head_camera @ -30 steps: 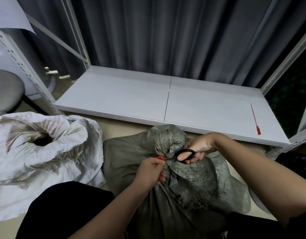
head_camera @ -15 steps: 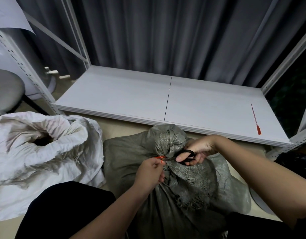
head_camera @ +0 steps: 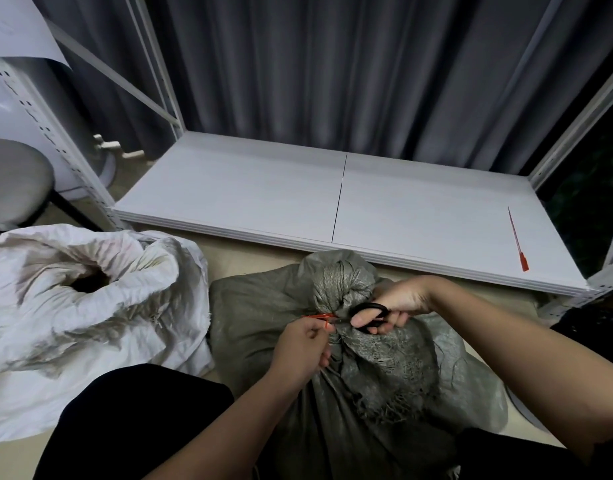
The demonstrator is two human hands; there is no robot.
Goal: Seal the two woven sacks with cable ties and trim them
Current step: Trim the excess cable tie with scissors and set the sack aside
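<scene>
A grey-green woven sack [head_camera: 263,317] stands in front of me with its neck gathered and bound by a red cable tie [head_camera: 320,316]. My left hand [head_camera: 303,351] pinches the tie's loose tail. My right hand [head_camera: 393,306] grips black-handled scissors [head_camera: 369,315], whose blades point left at the tie beside the neck. A white woven sack [head_camera: 90,306] sits at the left with its mouth open. A second red cable tie [head_camera: 516,239] lies on the shelf at the right.
A low white shelf board [head_camera: 281,192] of a metal rack runs across behind the sacks, backed by a grey curtain. A round stool [head_camera: 11,181] stands at the far left. My dark-clothed knees fill the bottom edge.
The scissors and my right hand have shifted slightly at the sack's neck. My left hand keeps its hold on the tie's tail. Nothing else has moved.
</scene>
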